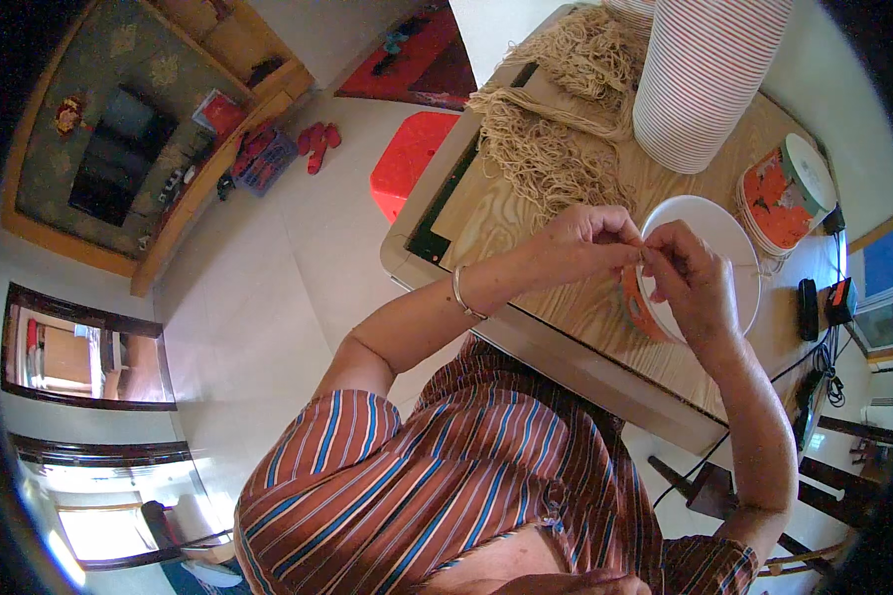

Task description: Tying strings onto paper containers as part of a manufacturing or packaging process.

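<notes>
My left hand (587, 238) and my right hand (693, 280) meet over a white paper bucket lid (714, 233) with an orange side, lying on the wooden table (526, 223). The fingertips of both hands pinch a thin beige string at the bucket's rim. A metal bangle sits on my left wrist. Bundles of beige string (551, 149) lie on the table just beyond my left hand.
A tall stack of white and red-striped paper cups (700, 79) stands at the back of the table. Orange and white lids (784, 193) lie stacked to the right. A red plastic stool (407, 159) stands on the tiled floor left of the table. Black cables hang off the table's right edge.
</notes>
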